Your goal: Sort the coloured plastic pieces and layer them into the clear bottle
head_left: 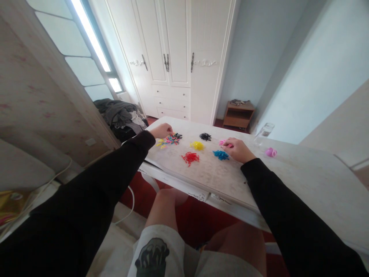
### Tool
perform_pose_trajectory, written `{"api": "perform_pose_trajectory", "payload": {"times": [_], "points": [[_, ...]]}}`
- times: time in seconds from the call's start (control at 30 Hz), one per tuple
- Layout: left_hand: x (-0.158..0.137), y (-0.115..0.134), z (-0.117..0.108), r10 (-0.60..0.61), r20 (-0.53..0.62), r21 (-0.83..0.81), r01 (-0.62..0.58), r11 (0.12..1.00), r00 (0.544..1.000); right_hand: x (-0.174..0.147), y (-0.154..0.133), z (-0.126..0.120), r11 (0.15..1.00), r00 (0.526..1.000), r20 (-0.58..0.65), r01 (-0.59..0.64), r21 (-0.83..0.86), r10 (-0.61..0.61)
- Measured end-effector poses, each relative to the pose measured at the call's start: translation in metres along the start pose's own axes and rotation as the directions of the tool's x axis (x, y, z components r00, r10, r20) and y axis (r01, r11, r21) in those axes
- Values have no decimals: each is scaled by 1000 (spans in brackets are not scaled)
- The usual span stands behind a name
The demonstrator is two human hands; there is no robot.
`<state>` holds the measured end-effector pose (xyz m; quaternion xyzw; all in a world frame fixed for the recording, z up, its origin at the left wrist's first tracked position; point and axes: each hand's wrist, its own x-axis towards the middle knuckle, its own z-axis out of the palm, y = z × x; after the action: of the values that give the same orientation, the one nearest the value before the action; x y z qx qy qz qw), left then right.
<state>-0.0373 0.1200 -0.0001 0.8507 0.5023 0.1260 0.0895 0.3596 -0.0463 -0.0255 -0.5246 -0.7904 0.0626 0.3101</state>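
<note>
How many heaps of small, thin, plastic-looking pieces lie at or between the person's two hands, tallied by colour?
Black heap: 1
Yellow heap: 1
Red heap: 1
Blue heap: 1
Pink heap, partly hidden by the right hand: 1
Mixed-colour heap, at the left hand: 1
Total: 6 heaps

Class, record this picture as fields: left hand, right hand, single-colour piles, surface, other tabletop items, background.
Left hand: at the mixed-colour pile; grip unclear
Right hand: beside the blue pile, near partly hidden pink pieces; grip unclear
Other single-colour piles: black pile, yellow pile, red pile
Surface: white table
Other tabletop items: clear container, pink object too blurred to identify
Background: white wardrobe, brown nightstand, heaped clothes
</note>
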Motion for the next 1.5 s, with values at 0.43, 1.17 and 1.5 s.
{"api": "perform_pose_trajectory", "payload": {"times": [0.43,1.17,1.5], "points": [[-8,-9,0,-23,-19,-196,19,980,1000,0,-1,1,1000,1000,2,10,1,-10],[-16,-19,-8,-81,-103,-219,57,974,991,0,-2,0,1000,998,56,11,-21,-10],[-17,-16,3,-13,-18,-211,9,977,1000,0,-2,0,1000,998,55,19,-16,-18]]}}
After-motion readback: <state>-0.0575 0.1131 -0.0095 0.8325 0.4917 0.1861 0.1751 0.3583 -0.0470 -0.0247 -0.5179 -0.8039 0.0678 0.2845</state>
